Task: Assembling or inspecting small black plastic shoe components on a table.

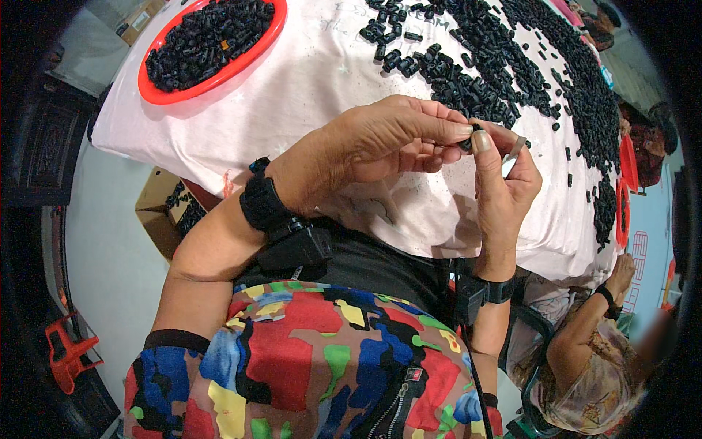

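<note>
Over the cloth-covered table, my left hand (398, 139) pinches a small black cylindrical piece (466, 142) between thumb and fingertips. My right hand (508, 172) meets it there, its thumb against the piece. A flat, greyish blade-like strip (516, 148) sticks out between the right thumb and fingers; its full shape is hidden. Just beyond my hands lies a loose heap of similar black pieces (468, 88). A red oval basin (212, 94) filled with such pieces stands at the far left, with one orange bit among them.
The pale pink cloth (292, 80) covers the table. Below its left edge an open cardboard box (157, 201) holds more black pieces. A red plastic stool (72, 353) stands on the floor at left. Another person (592, 366) sits at right, near red containers (622, 212).
</note>
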Motion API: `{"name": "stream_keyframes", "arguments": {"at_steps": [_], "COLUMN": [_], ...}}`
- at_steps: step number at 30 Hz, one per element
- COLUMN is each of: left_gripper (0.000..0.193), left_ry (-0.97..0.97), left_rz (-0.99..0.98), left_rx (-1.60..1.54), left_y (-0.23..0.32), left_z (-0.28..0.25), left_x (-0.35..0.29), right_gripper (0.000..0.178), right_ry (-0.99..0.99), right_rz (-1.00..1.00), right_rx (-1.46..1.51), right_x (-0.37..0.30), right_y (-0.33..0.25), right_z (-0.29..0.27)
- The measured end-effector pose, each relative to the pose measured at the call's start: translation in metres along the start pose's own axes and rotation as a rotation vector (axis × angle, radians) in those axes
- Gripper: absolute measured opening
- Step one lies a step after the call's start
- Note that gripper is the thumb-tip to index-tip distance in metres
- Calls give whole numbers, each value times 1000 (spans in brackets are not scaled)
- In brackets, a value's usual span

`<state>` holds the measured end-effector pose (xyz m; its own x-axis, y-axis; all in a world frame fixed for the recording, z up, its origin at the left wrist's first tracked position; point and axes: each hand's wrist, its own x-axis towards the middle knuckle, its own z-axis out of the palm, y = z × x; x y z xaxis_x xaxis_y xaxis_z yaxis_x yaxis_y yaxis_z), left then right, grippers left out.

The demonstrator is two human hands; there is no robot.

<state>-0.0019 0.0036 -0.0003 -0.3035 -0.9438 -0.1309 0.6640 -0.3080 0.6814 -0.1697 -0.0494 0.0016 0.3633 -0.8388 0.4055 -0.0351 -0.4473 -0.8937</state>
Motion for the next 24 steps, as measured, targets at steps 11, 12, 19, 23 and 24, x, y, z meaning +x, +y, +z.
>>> {"name": "stream_keyframes", "arguments": {"at_steps": [11, 12, 19, 23, 24], "left_gripper": [26, 26, 26, 25, 25], "left_ry": [-34, -15, 10, -3, 8], "left_rz": [9, -1, -52, -45, -36], "left_rx": [37, 60, 68, 71, 69], "left_y": [-1, -1, 6, 5, 5], "left_z": [-6, -5, 0, -2, 0], "left_x": [1, 1, -2, -1, -1], "right_gripper": [22, 21, 21, 22, 20], "right_ry": [-56, -56, -51, 12, 14], "right_rz": [64, 25, 80, 30, 34], "right_rx": [21, -36, -35, -22, -35], "right_x": [0, 0, -1, 0, 0], "right_y": [-11, -9, -12, -8, -8], "right_z": [0, -2, -3, -2, -4]}}
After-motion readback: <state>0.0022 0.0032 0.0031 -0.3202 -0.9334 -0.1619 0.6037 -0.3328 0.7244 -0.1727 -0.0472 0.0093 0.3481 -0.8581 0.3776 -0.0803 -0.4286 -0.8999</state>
